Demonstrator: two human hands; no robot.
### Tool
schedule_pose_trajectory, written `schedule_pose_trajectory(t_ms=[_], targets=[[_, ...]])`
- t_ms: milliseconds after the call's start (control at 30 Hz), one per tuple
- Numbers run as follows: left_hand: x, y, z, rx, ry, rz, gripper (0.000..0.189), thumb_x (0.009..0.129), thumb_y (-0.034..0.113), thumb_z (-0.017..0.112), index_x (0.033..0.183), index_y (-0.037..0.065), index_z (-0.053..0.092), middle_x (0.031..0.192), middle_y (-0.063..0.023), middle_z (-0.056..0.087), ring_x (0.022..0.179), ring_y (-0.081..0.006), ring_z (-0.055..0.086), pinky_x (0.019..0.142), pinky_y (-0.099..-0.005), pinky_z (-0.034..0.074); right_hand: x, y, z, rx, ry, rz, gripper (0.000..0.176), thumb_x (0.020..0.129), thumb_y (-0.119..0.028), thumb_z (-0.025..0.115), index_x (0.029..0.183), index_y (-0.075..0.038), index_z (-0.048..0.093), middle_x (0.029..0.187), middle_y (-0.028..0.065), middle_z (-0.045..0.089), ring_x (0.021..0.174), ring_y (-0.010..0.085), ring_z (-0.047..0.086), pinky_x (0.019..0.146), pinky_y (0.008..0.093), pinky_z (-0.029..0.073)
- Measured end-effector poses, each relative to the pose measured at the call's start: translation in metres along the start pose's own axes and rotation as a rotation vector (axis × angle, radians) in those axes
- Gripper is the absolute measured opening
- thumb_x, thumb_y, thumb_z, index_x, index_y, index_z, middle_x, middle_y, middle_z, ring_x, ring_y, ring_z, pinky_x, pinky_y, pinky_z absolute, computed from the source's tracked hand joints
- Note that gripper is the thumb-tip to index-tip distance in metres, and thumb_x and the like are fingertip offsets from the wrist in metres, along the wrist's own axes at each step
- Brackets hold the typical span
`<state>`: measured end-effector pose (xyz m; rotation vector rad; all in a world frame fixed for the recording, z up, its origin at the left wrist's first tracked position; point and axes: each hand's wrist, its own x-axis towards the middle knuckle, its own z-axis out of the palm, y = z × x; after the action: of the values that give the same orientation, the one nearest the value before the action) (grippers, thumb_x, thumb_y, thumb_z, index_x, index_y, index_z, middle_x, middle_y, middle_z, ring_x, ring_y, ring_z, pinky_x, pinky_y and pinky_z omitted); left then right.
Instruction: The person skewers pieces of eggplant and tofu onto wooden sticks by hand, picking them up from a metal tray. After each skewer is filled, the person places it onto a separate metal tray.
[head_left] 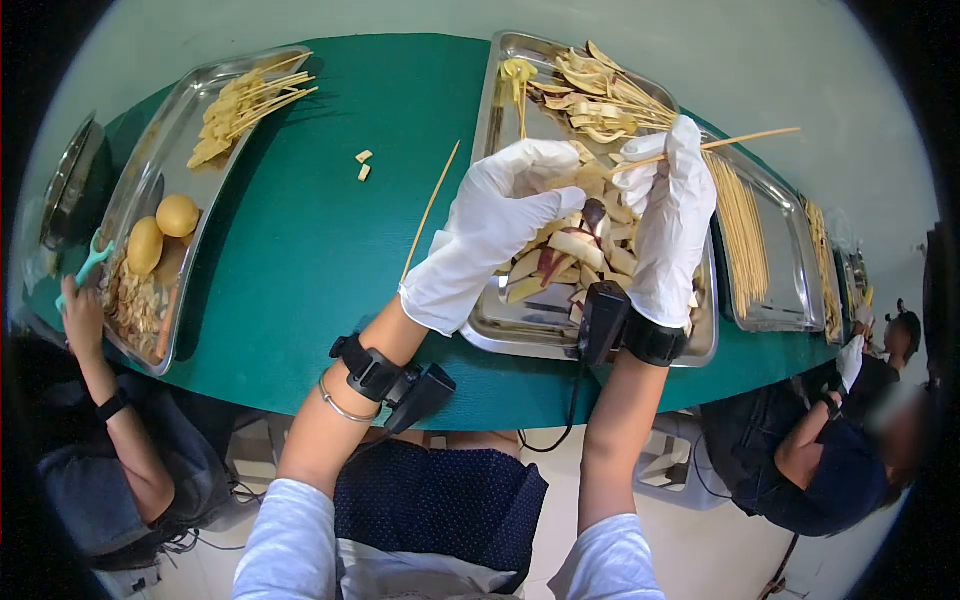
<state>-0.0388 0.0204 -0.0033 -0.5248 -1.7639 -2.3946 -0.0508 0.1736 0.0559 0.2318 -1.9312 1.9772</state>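
My right hand (672, 200), in a white glove, pinches a bamboo skewer (745, 138) that slants up to the right. My left hand (510, 205), gloved too, has its fingers curled around a pale slice (568, 180), partly hidden by the fingers. Both hands are over a metal tray (505, 330). Beneath them lie cut pale pieces with purple-red skin (575, 250), which look like sweet potato. Filled skewers of sliced pieces (600, 100) rest at the tray's far end, beside a yellow skewered piece (518, 72).
A loose skewer (432, 210) lies by my left wrist on the green table (330, 260). Small pale bits (364, 165) sit further left. The left tray (180, 130) holds potatoes (145, 246), peelings and filled skewers. Bare skewers (738, 235) fill the right tray. People sit on both sides; one holds a peeler (92, 262).
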Motion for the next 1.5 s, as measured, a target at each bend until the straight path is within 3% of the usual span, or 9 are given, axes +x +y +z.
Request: schedule_pose_trajectory(t_ms=[100, 667, 800, 1000, 1200, 1300, 1500], targets=[[0.003, -0.004, -0.004, -0.067, -0.032, -0.167, 0.021, 0.085, 0.008, 0.068, 0.104, 0.001, 0.063, 0.098, -0.0040, 0.066, 0.088, -0.0097, 0.061, 0.079, -0.0235, 0.052, -0.003, -0.006, 0.000, -0.037, -0.085, 0.041, 0.041, 0.096, -0.037, 0.049, 0.076, -0.005, 0.064, 0.058, -0.0006, 0.054, 0.051, 0.0054, 0.046, 0.048, 0.0193, 0.031], [0.004, -0.008, -0.008, -0.029, -0.072, -0.079, 0.017, 0.085, 0.012, 0.068, 0.097, 0.001, 0.066, 0.089, -0.0021, 0.067, 0.080, -0.0068, 0.060, 0.073, -0.0221, 0.050, -0.008, -0.004, 0.010, 0.007, -0.147, 0.228, 0.044, 0.092, -0.044, 0.055, 0.076, -0.005, 0.064, 0.056, -0.0001, 0.055, 0.046, 0.0031, 0.045, 0.044, 0.0168, 0.032], [0.003, -0.009, -0.007, -0.067, -0.062, -0.112, 0.017, 0.086, 0.013, 0.068, 0.098, 0.002, 0.066, 0.090, -0.0020, 0.067, 0.081, -0.0064, 0.059, 0.074, -0.0229, 0.050, -0.008, -0.003, 0.011, -0.017, -0.172, 0.198, 0.045, 0.093, -0.044, 0.054, 0.076, -0.004, 0.064, 0.056, -0.0005, 0.055, 0.046, 0.0032, 0.044, 0.044, 0.0171, 0.031], [0.004, 0.000, -0.012, -0.273, -0.145, -0.314, 0.025, 0.085, 0.014, 0.068, 0.106, 0.001, 0.065, 0.094, -0.0039, 0.067, 0.085, -0.0084, 0.062, 0.077, -0.0238, 0.050, -0.003, -0.002, 0.002, 0.000, -0.072, 0.096, 0.047, 0.095, -0.044, 0.050, 0.075, -0.004, 0.065, 0.054, -0.0018, 0.054, 0.045, 0.0035, 0.042, 0.043, 0.0180, 0.030], [0.003, -0.002, -0.006, 0.026, -0.119, -0.263, 0.031, 0.082, 0.006, 0.070, 0.110, -0.004, 0.061, 0.099, -0.0086, 0.067, 0.085, -0.0130, 0.065, 0.077, -0.0264, 0.053, -0.006, -0.005, 0.006, -0.027, -0.080, 0.091, 0.048, 0.094, -0.045, 0.050, 0.073, -0.004, 0.064, 0.053, -0.0014, 0.052, 0.044, 0.0047, 0.041, 0.043, 0.0198, 0.027], [0.002, 0.002, -0.004, -0.052, -0.080, -0.332, 0.032, 0.080, 0.003, 0.071, 0.110, -0.004, 0.062, 0.099, -0.0093, 0.067, 0.084, -0.0135, 0.065, 0.077, -0.0251, 0.054, -0.005, -0.003, 0.007, 0.003, -0.107, 0.151, 0.047, 0.095, -0.045, 0.051, 0.073, -0.005, 0.064, 0.053, -0.0015, 0.053, 0.045, 0.0042, 0.042, 0.044, 0.0192, 0.028], [0.001, 0.005, -0.005, 0.019, -0.042, -0.257, 0.028, 0.081, 0.003, 0.069, 0.108, -0.004, 0.063, 0.096, -0.0084, 0.068, 0.084, -0.0120, 0.065, 0.075, -0.0238, 0.053, -0.004, -0.004, 0.007, -0.010, -0.186, 0.151, 0.046, 0.095, -0.044, 0.051, 0.077, -0.004, 0.064, 0.057, -0.0001, 0.056, 0.046, 0.0034, 0.044, 0.044, 0.0176, 0.031]])
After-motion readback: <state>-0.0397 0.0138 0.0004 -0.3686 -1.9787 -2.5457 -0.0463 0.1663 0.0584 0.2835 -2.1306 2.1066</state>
